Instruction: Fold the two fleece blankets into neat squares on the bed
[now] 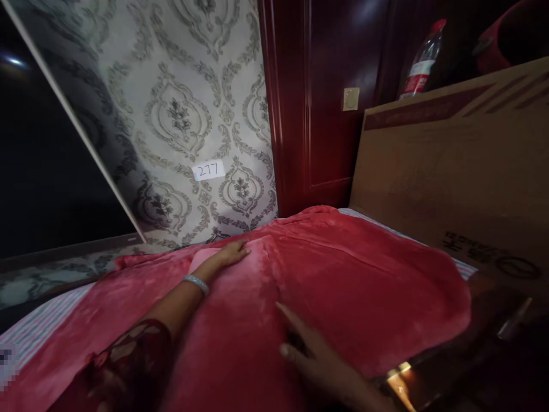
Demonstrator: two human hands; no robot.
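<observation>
A red plush fleece cloth [364,286], either a blanket or a garment, lies spread with soft folds over a striped sheet [55,312]. A paler pink-red section [240,274] is folded over its middle. On the far end of this section my left hand [234,253] rests palm down, its fingers lying on the fabric. My right hand [311,352] is nearer to me, low over the cloth, slightly blurred. Its thumb and forefinger are apart, and the other fingers are mostly hidden. Nothing shows between them.
A large cardboard box [450,166] stands along the right, with a plastic bottle [422,63] behind its top edge. Ahead are a patterned wall [180,114] with a paper label [209,170] and a dark red wooden panel [330,143]. A black screen [51,154] is at left.
</observation>
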